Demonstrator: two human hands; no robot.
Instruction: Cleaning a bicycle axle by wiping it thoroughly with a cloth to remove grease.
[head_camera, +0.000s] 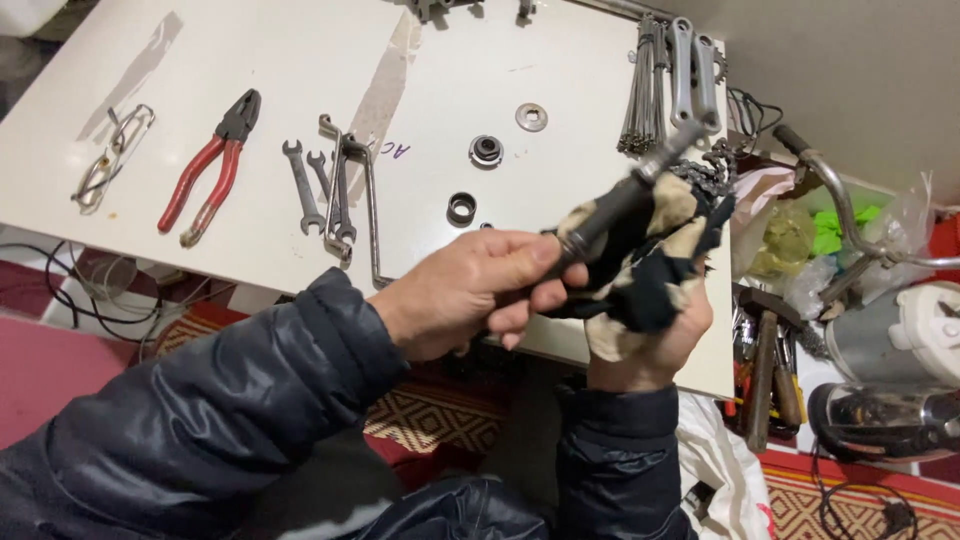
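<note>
A white tabletop (250, 60) set over a red patterned rug carries a spread of bicycle parts and hand tools. Above its near edge, the person's left hand (465, 295) is closed around the lower end of a long dark metal axle rod (625, 195). The right hand (650, 335) wraps a grimy black-and-cream rag (650, 265) around the rod's middle, fingers curled shut on the cloth. The rod is held in the air, slanting up and to the right, clear of the table.

The wiping looks best done with the left hand holding the rod steady. The rag should stay pinched tight and be drawn along the full length, the rod being turned a little at a time so that no side is missed.

One pair of red-handled pliers (212, 168) lies on the table, with one bent wire clip (112, 155) well to its left. Beside the pliers sits a cluster of about four steel spanners (325, 185); they overlap, so the count is uncertain. Three round pieces are nearby: a flat washer (531, 117) and two dark ring-shaped cups (486, 150), the second (461, 208) nearer the hands. At the far edge are one bundle of spokes (645, 85) and two silver crank arms (693, 70).
</note>
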